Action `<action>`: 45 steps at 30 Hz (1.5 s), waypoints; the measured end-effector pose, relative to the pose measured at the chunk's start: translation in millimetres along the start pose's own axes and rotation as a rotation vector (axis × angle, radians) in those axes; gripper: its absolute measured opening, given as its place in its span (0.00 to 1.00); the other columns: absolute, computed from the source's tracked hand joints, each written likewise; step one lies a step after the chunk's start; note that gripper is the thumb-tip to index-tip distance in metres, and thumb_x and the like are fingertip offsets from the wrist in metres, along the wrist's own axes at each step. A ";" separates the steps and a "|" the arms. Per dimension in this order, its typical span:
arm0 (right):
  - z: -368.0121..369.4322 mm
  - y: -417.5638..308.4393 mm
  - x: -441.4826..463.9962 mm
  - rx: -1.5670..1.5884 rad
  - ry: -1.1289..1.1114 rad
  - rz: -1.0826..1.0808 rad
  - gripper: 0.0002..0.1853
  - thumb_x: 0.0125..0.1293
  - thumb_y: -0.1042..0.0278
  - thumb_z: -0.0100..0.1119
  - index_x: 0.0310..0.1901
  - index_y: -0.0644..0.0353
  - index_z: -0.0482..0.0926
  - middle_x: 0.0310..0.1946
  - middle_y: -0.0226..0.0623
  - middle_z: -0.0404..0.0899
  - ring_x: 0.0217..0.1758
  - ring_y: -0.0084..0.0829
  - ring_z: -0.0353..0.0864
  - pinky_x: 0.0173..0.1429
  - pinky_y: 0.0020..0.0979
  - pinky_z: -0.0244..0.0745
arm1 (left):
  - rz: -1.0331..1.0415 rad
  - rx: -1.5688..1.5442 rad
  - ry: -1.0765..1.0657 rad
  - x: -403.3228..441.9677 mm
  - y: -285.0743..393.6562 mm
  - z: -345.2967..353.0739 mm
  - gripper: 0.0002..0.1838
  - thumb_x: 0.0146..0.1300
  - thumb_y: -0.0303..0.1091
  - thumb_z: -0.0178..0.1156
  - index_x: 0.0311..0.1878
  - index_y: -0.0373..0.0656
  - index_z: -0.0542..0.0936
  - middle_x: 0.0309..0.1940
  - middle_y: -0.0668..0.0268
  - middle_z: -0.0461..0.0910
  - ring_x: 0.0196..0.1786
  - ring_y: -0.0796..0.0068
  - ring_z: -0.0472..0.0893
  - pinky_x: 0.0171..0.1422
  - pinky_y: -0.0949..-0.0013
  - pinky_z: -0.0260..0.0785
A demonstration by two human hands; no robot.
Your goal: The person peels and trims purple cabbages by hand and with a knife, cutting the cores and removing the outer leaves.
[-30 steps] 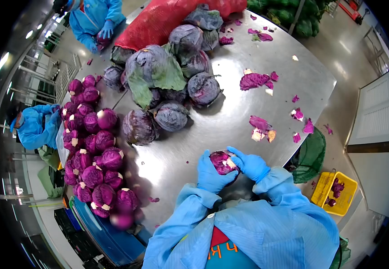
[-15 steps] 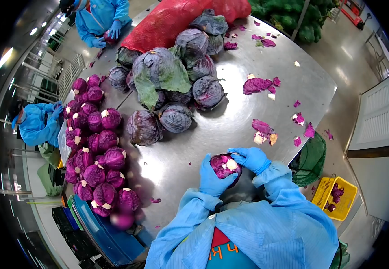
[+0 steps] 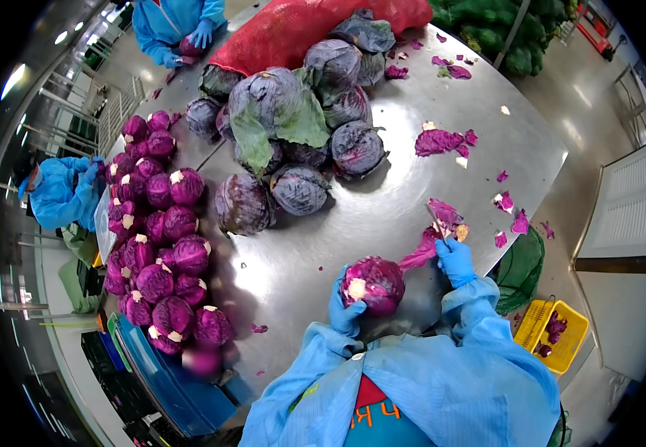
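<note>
My left hand (image 3: pixel 345 307), in a blue glove, is wrapped round the left side of a purple cabbage (image 3: pixel 373 286), whose pale cut stem faces left. To its right, my right hand (image 3: pixel 454 261) is closed on a thin knife (image 3: pixel 437 220) that points up and away from me. A strip of purple leaf (image 3: pixel 419 252) stretches between the cabbage and the knife, beside loose leaf scraps (image 3: pixel 446 214) on the metal table (image 3: pixel 300 257). Whether the strip is still joined to the cabbage I cannot tell.
Trimmed purple cabbages (image 3: pixel 172 316) are piled at the left, above a blue bin (image 3: pixel 177 387). Untrimmed cabbages (image 3: pixel 299 189) and a red mesh sack (image 3: pixel 278 33) lie farther back. Two co-workers (image 3: pixel 166 26) stand beyond. A yellow basket (image 3: pixel 570 346) is at the right.
My right hand has moved right and away from the cabbage, drawing a leaf strip out, and the knife now shows. The cabbage has turned in my left hand, with its stem leftward.
</note>
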State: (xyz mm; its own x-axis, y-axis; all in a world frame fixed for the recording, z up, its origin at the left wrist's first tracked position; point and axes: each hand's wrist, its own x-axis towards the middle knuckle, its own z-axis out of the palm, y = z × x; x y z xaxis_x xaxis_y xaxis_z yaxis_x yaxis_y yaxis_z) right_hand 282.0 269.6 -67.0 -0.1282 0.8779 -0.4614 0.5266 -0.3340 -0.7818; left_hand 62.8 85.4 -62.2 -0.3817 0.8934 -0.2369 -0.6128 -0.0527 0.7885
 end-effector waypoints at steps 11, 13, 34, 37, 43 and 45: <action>-90.6 15.2 7.4 -0.495 0.547 -0.188 0.32 0.66 0.47 0.60 0.70 0.43 0.65 0.31 0.45 0.82 0.29 0.39 0.81 0.36 0.40 0.76 | 0.222 0.652 0.293 16.4 28.8 11.4 0.62 0.36 0.46 0.82 0.72 0.36 0.55 0.65 0.56 0.62 0.66 0.62 0.68 0.71 0.62 0.62; -48.5 -15.7 -7.1 -0.143 0.234 -0.244 0.27 0.64 0.50 0.64 0.62 0.50 0.74 0.34 0.39 0.82 0.32 0.30 0.78 0.41 0.34 0.76 | 0.286 0.818 0.288 15.3 30.4 20.6 0.62 0.35 0.47 0.83 0.71 0.36 0.55 0.65 0.56 0.62 0.66 0.62 0.67 0.71 0.62 0.61; 0.2 -71.5 30.9 -0.398 0.080 -0.499 0.20 0.66 0.57 0.60 0.57 0.56 0.77 0.37 0.47 0.83 0.37 0.41 0.85 0.42 0.40 0.78 | 0.096 0.816 -0.342 36.7 68.3 -44.3 0.68 0.34 0.46 0.84 0.75 0.40 0.50 0.71 0.57 0.55 0.73 0.60 0.59 0.77 0.58 0.51; 35.2 -95.5 10.0 -0.180 -0.497 -0.562 0.26 0.62 0.56 0.65 0.61 0.54 0.76 0.38 0.39 0.81 0.41 0.33 0.80 0.49 0.30 0.76 | 0.048 0.692 -0.505 48.1 78.4 -35.9 0.66 0.38 0.49 0.82 0.75 0.39 0.50 0.72 0.55 0.54 0.74 0.57 0.58 0.78 0.57 0.48; 70.4 -115.8 3.3 -0.314 -0.821 -0.787 0.22 0.63 0.53 0.62 0.54 0.56 0.80 0.42 0.45 0.79 0.46 0.45 0.80 0.51 0.39 0.75 | 0.260 1.275 -0.479 37.1 87.7 -15.1 0.61 0.45 0.55 0.76 0.74 0.35 0.51 0.72 0.46 0.52 0.75 0.48 0.55 0.79 0.55 0.44; 69.0 -128.0 3.4 -0.466 -0.812 -0.853 0.19 0.64 0.54 0.61 0.50 0.57 0.81 0.42 0.46 0.79 0.44 0.47 0.80 0.49 0.41 0.76 | 0.148 1.307 -0.341 36.3 84.0 -0.7 0.60 0.44 0.53 0.77 0.74 0.36 0.53 0.71 0.46 0.55 0.74 0.47 0.56 0.77 0.54 0.49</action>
State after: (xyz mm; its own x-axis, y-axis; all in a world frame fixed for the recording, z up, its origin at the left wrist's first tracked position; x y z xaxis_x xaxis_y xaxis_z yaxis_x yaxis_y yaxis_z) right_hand 156.2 291.6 2.6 -0.9619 0.2358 -0.1384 0.2466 0.5295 -0.8117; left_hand -3.0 113.0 -5.0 -0.0807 0.9914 -0.1031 0.5898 0.1309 0.7969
